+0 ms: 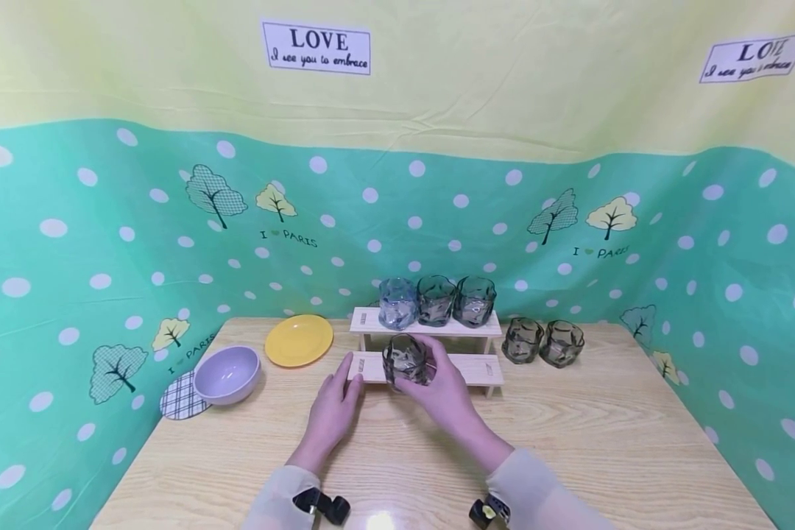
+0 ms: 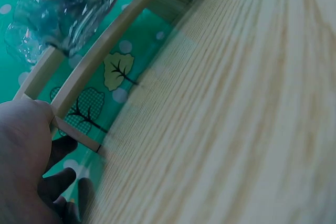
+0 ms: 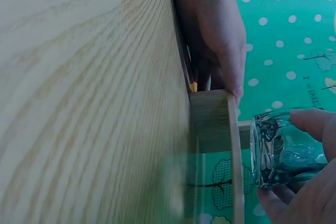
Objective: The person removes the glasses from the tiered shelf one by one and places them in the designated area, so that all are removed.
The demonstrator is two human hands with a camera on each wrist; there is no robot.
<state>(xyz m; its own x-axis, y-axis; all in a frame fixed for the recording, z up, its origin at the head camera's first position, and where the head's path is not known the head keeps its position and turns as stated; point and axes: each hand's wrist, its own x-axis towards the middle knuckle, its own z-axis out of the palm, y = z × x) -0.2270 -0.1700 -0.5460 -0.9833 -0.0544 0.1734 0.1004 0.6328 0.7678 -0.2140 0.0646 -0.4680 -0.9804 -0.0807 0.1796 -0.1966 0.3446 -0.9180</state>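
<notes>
Glass gripped by right hand, over rack's lower shelf

Three glasses fill the top shelf. The low shelf has room on its right side. Two glasses stand close beside it.
</notes>
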